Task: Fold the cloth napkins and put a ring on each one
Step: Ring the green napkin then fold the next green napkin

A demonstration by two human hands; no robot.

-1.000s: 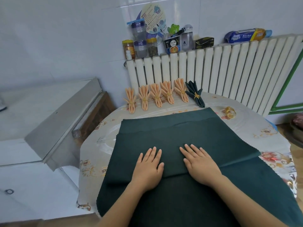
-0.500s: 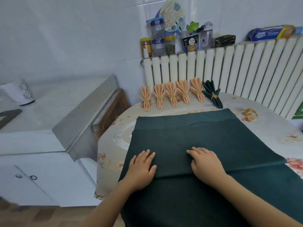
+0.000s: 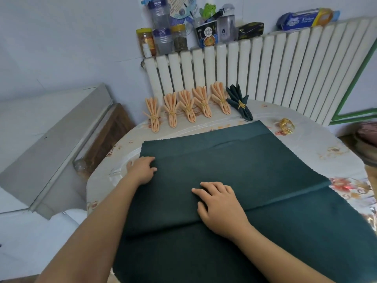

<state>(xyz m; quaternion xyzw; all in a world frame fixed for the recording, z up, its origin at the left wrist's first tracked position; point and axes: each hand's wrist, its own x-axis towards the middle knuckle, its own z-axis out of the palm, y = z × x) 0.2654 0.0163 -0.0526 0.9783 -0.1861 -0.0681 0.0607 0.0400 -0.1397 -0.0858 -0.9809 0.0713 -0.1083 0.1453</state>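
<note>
Head view: dark green napkin lies spread on the table, its near flap doubled over. Left hand at its left edge, fingers curled onto the cloth, likely to take the next pleat. Right hand lies flat, fingers loosely spread, pinning the fold. Gold ring waits beside the far right corner; six ringed napkins line the back.

A round worktop under a flowered cover carries a dark green napkin spread across its middle. Toward twelve o'clock lie five folded peach napkins in a row, with a ringed green napkin beside them. A gold ring lies toward two o'clock.
</note>
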